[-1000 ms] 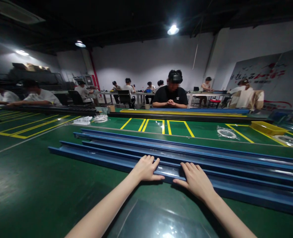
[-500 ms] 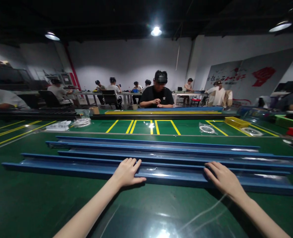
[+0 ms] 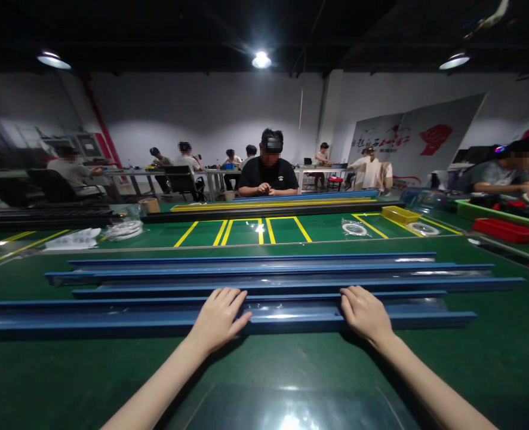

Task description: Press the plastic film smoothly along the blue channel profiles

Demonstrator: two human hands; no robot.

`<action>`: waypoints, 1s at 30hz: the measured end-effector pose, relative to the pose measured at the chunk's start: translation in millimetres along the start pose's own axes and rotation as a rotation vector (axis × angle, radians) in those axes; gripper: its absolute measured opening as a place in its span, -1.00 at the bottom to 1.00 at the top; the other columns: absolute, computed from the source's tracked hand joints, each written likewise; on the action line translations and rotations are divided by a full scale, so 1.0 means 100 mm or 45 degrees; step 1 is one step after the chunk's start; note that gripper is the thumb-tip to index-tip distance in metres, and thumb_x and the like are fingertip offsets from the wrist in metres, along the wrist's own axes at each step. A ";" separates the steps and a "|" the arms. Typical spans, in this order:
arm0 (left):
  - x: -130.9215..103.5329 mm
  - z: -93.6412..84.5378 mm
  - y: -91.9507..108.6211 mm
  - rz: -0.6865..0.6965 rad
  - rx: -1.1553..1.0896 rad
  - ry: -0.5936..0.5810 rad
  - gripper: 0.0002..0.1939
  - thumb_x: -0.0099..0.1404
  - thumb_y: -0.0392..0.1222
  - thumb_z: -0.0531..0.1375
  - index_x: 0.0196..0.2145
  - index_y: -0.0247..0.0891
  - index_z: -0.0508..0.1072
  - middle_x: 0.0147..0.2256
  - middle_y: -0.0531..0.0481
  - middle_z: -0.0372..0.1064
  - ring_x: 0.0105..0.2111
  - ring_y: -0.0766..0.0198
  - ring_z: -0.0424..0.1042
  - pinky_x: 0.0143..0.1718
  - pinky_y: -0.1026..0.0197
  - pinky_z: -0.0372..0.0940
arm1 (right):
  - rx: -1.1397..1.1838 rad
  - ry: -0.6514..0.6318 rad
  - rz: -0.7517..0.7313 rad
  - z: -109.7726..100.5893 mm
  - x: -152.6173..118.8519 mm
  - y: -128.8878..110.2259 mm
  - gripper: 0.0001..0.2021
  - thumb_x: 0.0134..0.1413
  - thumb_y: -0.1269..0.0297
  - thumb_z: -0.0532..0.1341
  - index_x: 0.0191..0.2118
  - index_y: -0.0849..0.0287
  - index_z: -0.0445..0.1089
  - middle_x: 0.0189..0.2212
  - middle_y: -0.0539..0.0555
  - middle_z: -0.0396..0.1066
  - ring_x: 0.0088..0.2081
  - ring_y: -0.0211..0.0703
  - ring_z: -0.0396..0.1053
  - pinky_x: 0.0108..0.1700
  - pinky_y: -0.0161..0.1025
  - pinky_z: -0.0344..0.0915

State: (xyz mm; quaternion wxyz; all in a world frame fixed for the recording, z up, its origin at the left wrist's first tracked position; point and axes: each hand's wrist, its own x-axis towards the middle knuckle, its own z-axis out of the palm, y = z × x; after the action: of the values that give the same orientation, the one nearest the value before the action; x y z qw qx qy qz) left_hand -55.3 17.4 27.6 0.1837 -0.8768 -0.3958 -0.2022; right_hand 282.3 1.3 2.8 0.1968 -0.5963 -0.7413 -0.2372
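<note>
Two bare hands reach forward over a green surface [image 3: 112, 370], resting on a long blue channel-shaped rail, the nearest of several lying lengthwise across the view. The left hand [image 3: 220, 316] has its grip spread across the near blue rail [image 3: 294, 310], fingers over the far edge and thumb at the near edge, holding it. The right hand [image 3: 366, 313] lies over the same rail, fingertips at its far edge; its thumb is hard to make out, so whether this grip clasps or merely rests cannot be told. The rail runs off the left side and ends beyond the right hand. Just behind lie other blue rails [image 3: 268, 279]. Farther back are a yellow tray [image 3: 399, 215] and a seated person in black [image 3: 268, 174].
</note>
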 end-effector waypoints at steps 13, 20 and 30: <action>0.41 0.29 0.76 -0.205 -0.054 -0.001 -0.71 0.20 -0.23 -0.10 -0.28 -0.36 0.35 -0.40 -0.17 0.29 -0.34 0.10 0.26 -0.32 0.07 0.19 | 0.159 -0.043 0.033 -0.09 0.26 -1.09 -0.79 0.06 0.36 -0.08 -0.47 0.18 0.25 -0.50 0.08 0.28 -0.38 -0.17 0.20 -0.31 -0.24 0.03; 0.23 0.23 0.45 -0.153 0.030 0.017 -0.71 0.20 -0.22 -0.10 -0.31 -0.35 0.37 -0.43 -0.14 0.28 -0.37 0.16 0.26 -0.35 0.12 0.19 | 0.170 -0.081 0.021 -0.15 0.15 -0.53 -0.73 0.12 0.26 -0.11 -0.36 0.19 0.30 -0.40 0.09 0.32 -0.29 -0.17 0.23 -0.25 -0.26 0.06; -0.06 0.18 0.02 -0.094 0.173 0.197 -0.71 0.20 -0.25 -0.09 -0.29 -0.32 0.40 -0.39 -0.09 0.34 -0.37 0.20 0.29 -0.34 0.15 0.19 | -0.010 -0.058 0.126 -0.09 0.06 -0.18 -0.66 0.12 0.29 -0.12 -0.54 0.17 0.29 -0.55 0.05 0.33 -0.43 -0.21 0.25 -0.35 -0.28 0.04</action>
State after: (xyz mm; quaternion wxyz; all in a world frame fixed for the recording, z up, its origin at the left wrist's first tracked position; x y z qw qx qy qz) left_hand -54.1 21.2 9.2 0.2651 -0.8289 -0.4252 -0.2487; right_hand 263.8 -2.8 11.5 0.1892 -0.6383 -0.7141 -0.2164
